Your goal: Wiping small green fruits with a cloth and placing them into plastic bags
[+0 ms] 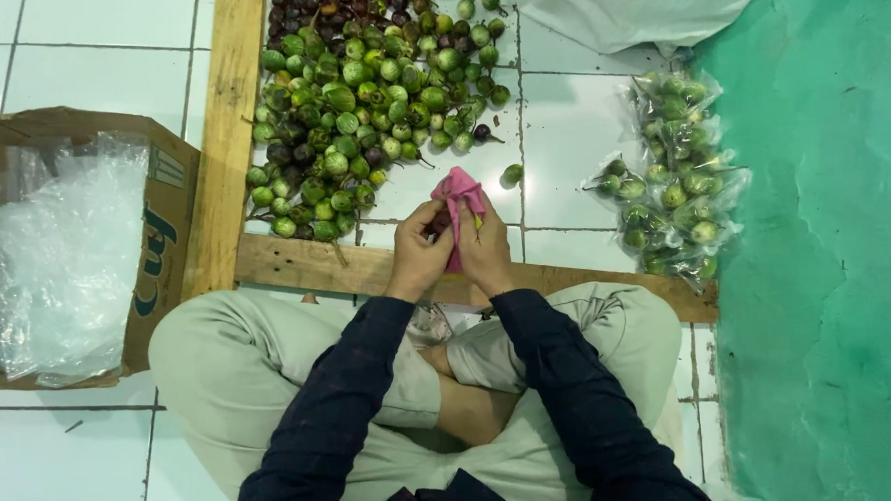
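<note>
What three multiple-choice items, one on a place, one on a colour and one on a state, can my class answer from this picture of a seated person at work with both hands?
1. Where is the cardboard box?
A. On the person's left
B. On the green mat
C. On the person's lap

2. What colour is the cloth in the hands?
A. Blue
B. Pink
C. White

3. How do the left hand and right hand stand?
A. Flat on the floor
B. Apart, both empty
C. Together, gripping the cloth

Answers: 1 A, the box lies outside the wooden frame, left of the knee. 2 B, the cloth shows pink above the fingers. 3 C, both hands close round it in front of the pile of small round eggplants.
</note>
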